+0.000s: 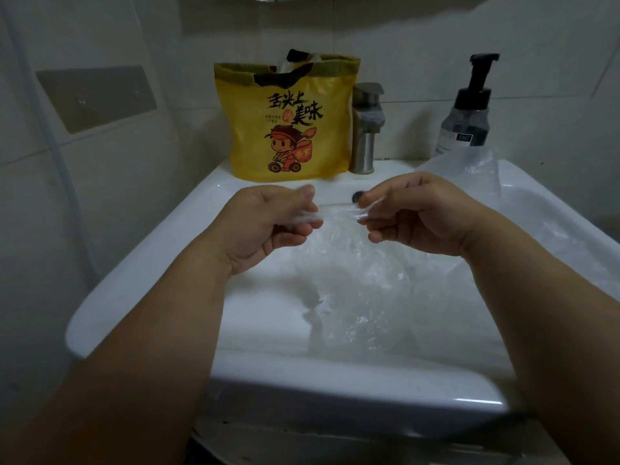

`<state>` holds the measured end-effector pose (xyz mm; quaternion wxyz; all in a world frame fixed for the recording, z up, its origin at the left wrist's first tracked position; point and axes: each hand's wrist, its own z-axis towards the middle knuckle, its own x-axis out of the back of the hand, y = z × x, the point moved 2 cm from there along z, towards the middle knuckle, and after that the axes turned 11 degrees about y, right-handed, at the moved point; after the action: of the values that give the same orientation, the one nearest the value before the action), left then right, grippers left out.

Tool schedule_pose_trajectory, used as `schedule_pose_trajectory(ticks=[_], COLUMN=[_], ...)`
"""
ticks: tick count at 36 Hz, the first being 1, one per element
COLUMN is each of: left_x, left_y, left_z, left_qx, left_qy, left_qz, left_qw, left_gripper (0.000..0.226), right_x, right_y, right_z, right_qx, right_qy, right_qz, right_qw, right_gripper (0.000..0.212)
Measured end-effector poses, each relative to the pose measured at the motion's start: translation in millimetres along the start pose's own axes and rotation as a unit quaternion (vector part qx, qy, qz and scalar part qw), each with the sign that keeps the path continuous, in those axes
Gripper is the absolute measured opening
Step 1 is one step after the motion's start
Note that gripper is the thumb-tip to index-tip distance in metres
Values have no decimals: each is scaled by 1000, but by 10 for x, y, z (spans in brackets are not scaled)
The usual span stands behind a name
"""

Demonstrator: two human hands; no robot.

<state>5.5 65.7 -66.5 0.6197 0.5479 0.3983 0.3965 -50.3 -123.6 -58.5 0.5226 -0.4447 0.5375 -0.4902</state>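
Observation:
Over the white sink I hold a clear, crinkled plastic bag by its top edge. My left hand pinches the left end of that edge. The right end is pinched by my right hand. The strip between the hands is pulled taut, and the rest of the bag hangs down into the basin. Both hands hover above the basin, in front of the overflow hole.
A yellow printed carrier bag stands on the sink's back ledge, left of a steel faucet. A dark pump bottle stands at the back right. More clear plastic lies on the right rim. Tiled walls close in behind and left.

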Motion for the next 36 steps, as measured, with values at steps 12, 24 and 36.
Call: schedule_pose_trajectory(ticks=[12,24,36], left_x=[32,39,-312], left_y=[-96,-45,-189], left_z=[75,183,119], left_qx=[-37,-52,11], left_qy=[19,76,0], left_qz=[59,-173,33], left_qw=[997,981,999], left_gripper=[15,24,48], right_x=[3,-174,-443], right_y=[72,94,223], right_z=[36,30,50], right_qx=[-34,27,60], right_qy=[97,122,52], right_qz=[-141,-88,-75], right_qw=[985,988,994], right_gripper=[32,10,19])
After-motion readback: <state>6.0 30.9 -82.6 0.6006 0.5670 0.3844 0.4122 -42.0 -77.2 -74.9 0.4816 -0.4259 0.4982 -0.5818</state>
